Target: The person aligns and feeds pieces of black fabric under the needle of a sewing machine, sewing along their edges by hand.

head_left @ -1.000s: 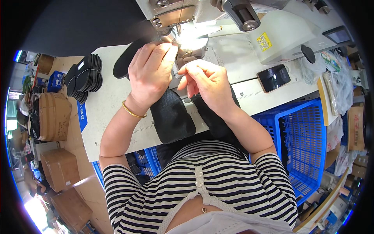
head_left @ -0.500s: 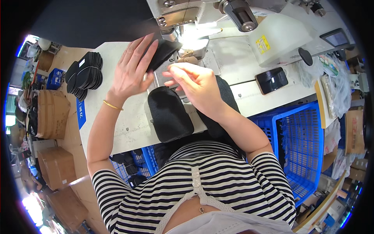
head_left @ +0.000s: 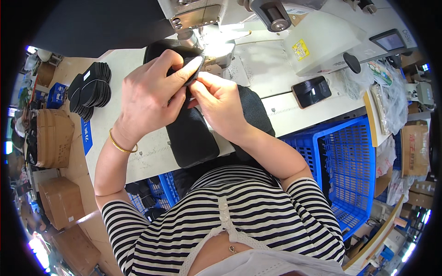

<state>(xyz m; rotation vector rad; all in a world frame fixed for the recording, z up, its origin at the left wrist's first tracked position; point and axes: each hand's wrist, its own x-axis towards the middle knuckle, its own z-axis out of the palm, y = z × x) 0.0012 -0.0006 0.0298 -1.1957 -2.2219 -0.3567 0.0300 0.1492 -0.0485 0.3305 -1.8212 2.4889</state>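
Close in front of the lit sewing machine head, my left hand pinches a black fabric piece between thumb and bent fingers. Part of that piece shows beyond the hand; the rest is covered. My right hand is closed too, its thumb and fingertips gripping the piece's near edge beside the left thumb. Under my hands lies a rounded black padded piece, reaching the table's front edge. A second black piece with a textured mesh surface lies right of it, partly behind my right wrist.
A banded stack of black pieces sits at the table's left. A phone lies at the right, below the machine's white body. A blue plastic crate stands right of my lap. Cardboard boxes line the left.
My left hand has gone from spread fingers to a pinch on the fabric. My right hand has moved down slightly and joined it at the edge. The whole view has shifted a little.
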